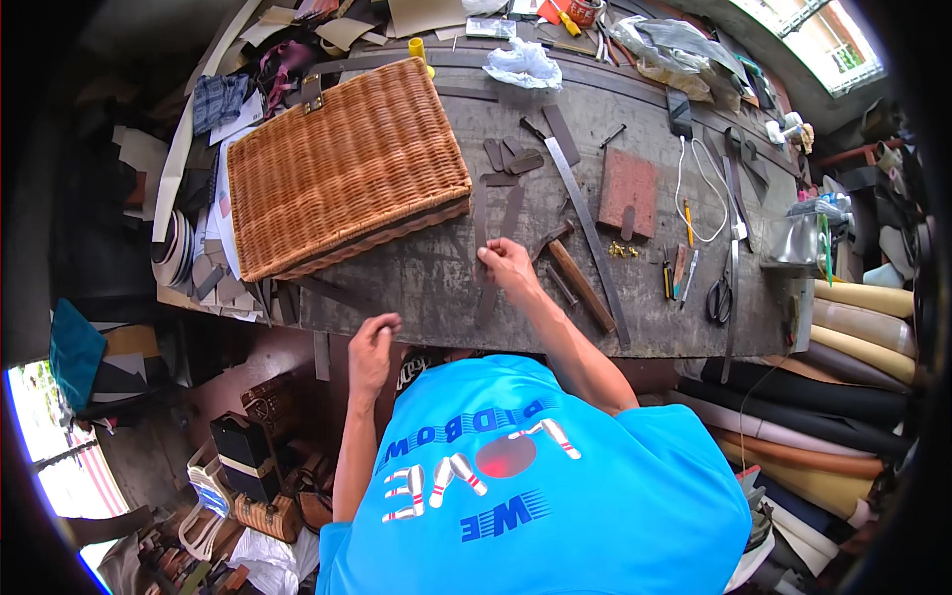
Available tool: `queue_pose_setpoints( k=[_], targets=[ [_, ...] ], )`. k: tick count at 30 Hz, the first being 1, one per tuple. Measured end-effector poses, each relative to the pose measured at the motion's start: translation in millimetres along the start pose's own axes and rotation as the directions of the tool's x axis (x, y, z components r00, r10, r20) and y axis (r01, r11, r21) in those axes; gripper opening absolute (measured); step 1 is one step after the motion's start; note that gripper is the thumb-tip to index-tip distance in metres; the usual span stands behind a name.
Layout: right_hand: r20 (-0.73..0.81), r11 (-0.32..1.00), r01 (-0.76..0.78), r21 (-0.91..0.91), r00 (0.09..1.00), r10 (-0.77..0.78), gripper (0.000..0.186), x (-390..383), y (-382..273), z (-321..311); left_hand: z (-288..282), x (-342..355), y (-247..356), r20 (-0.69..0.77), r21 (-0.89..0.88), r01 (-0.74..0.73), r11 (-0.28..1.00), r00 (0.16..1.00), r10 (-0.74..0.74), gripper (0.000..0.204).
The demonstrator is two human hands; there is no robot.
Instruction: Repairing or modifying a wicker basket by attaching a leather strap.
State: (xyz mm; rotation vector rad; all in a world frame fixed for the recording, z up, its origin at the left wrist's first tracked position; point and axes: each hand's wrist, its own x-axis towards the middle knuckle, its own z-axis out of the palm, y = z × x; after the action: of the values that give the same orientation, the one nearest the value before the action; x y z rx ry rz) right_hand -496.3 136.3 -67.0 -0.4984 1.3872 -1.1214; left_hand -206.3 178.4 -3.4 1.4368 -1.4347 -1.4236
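Observation:
My right hand (pixel 510 266) is over the worktable (pixel 426 307), thumb and fingers pinched together. Its fingertips are at a narrow dark leather strip (pixel 481 213); whether they grip it or something smaller cannot be made out. A second dark strip (pixel 513 210) lies just beyond the hand. By the table's front edge hangs my left hand (pixel 373 349), its fingers loosely bent and slightly blurred, with nothing visible in it. Ahead of it sits a closed brown wicker case (pixel 347 164) with a metal clasp (pixel 312 96). A hammer (pixel 580 278) lies right of my right hand.
Further right are a long metal ruler (pixel 587 233), a reddish block (pixel 628 193), small brass pieces (pixel 623 251), scissors (pixel 720 300) and a white cable (pixel 699 198). Small leather pieces (pixel 511 157) lie beyond my right hand. Material rolls (pixel 833 387) are stacked at right; bags (pixel 243 456) stand at lower left.

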Motion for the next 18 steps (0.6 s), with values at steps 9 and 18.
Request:
queue_pose_setpoints(
  k=[9, 18],
  targets=[
    [0.211, 0.95, -0.077, -0.303, 0.967, 0.146, 0.021, -113.2, 12.7, -14.5, 107.4, 75.7, -6.2, 0.169, 0.014, 0.35, 0.937, 0.923, -0.347, 0.032],
    [0.358, 0.544, 0.497, -0.676, 0.867, -0.347, 0.022, -93.6, 35.0, -52.3, 63.3, 83.3, -43.9, -0.039, -0.424, 0.306, 0.853, 0.934, -0.354, 0.025]
  ],
)
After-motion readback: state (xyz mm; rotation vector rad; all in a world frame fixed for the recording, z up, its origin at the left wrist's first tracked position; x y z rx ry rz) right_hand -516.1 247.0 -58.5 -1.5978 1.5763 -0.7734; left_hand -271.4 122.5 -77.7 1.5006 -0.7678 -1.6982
